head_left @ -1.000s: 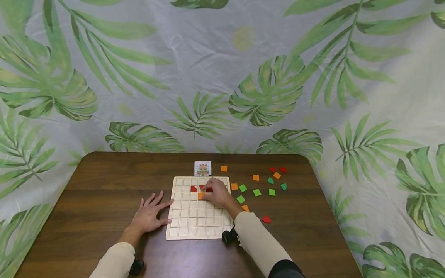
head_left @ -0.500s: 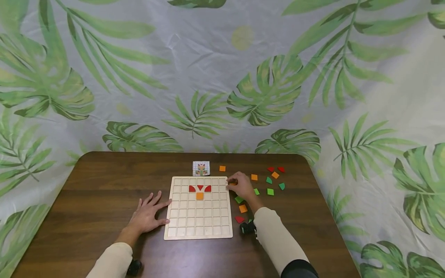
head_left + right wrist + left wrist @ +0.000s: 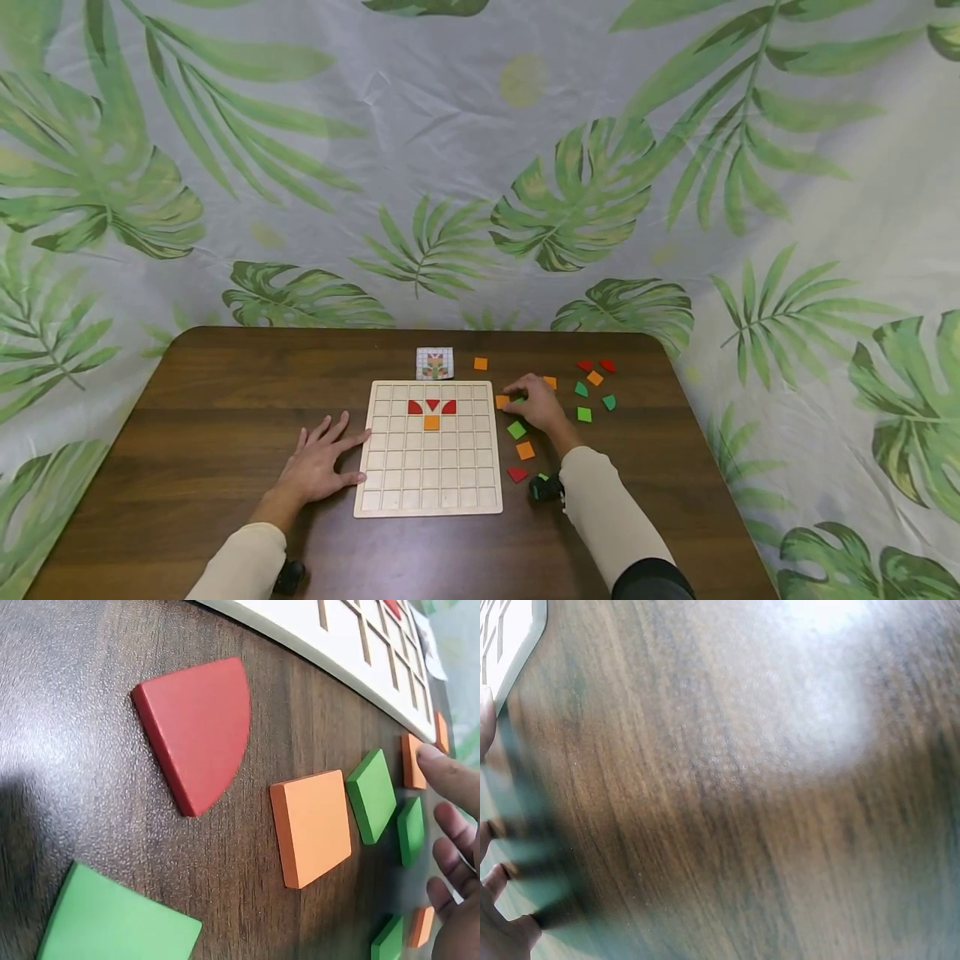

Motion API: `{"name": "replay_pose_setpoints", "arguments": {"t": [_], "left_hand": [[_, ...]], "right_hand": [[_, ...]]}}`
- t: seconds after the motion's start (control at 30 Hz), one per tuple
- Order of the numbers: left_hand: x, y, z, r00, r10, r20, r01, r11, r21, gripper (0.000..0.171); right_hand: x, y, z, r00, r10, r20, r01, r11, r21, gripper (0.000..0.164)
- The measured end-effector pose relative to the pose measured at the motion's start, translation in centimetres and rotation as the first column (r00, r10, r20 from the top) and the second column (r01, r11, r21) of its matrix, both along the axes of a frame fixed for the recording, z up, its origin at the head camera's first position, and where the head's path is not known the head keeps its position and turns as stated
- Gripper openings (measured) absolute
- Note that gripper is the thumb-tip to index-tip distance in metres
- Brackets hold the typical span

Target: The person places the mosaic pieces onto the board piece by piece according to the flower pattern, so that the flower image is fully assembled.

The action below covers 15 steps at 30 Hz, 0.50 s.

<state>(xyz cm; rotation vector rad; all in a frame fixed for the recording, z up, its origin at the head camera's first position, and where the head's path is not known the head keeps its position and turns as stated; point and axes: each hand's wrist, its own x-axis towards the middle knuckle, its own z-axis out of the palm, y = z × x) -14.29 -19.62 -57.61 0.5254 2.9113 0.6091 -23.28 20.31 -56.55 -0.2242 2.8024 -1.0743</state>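
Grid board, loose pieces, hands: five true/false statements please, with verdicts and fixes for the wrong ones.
1. The grid board holds three red pieces and one orange square. True.
2. The left hand is at the board's right edge. False: the left hand is at its left edge.
3. The picture card lies beyond the board's far edge. True.
4. The right hand is over the picture card. False: the right hand is among the loose pieces right of the board.
5. In the right wrist view, the loose red piece has a curved edge. True.
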Motion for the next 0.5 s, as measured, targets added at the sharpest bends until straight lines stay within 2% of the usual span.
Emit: {"name": "replay_pose_setpoints", "arguments": {"t": [0.27, 0.5], "left_hand": [[0.02, 0.04, 0.2, 1.0, -0.001, 0.015, 0.001, 1.0, 0.004, 0.07], [0.07, 0.03, 0.3, 1.0, 0.001, 0.027, -0.001, 1.0, 0.006, 0.071]], "right_hand": [[0.07, -0.25, -0.15, 0.999, 0.03, 0.019, -0.03, 0.999, 0.023, 0.028], [-0.03, -0.36, -0.18, 0.998, 0.013, 0.054, -0.014, 1.0, 0.015, 0.028]]}}
